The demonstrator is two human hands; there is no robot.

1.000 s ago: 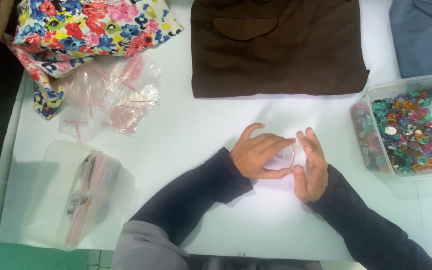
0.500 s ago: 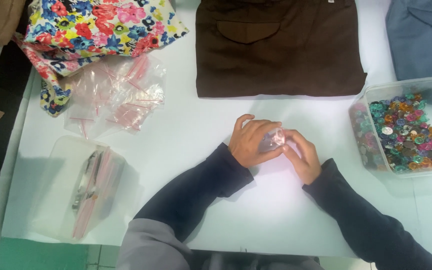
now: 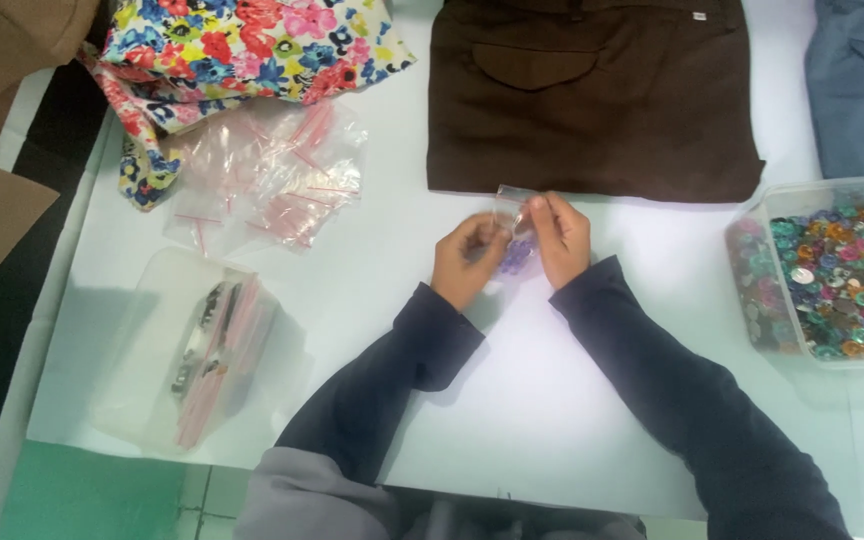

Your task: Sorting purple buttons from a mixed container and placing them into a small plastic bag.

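Small clear zip bag [image 3: 514, 215] sits between our two hands, raised just above the white table [image 3: 552, 400] near its middle, directly in front of the folded brown garment [image 3: 592, 90].

1. Left hand [image 3: 467, 262]: the fingers are curled inward, with thumb and fingertips pinched on the left edge of the bag. The hand is closed on the plastic, not spread.
2. Right hand [image 3: 560, 238]: the fingers are likewise bent, and the thumb and forefinger grip the right edge of the bag near its top.
3. Bag position relative to the fingers: the top corner of the bag stands clear above both sets of fingertips, while its lower part hangs between the two palms. Purple pieces [image 3: 517, 258] show through the plastic at the bottom, below the pinch points. We cannot tell whether the seal strip is open or pressed closed.

Surrounding items:
- A clear plastic tub [image 3: 752, 300] of mixed coloured gems [image 3: 837, 285] stands to the right, well apart from our right hand.
- A loose heap of empty zip bags with red strips [image 3: 272, 185] lies to the upper left, beside a floral cloth [image 3: 252, 45].
- A larger clear pouch of filled bags [image 3: 207, 345] lies at the lower left of the table.
- A blue-grey garment [image 3: 862, 80] occupies the upper right corner.
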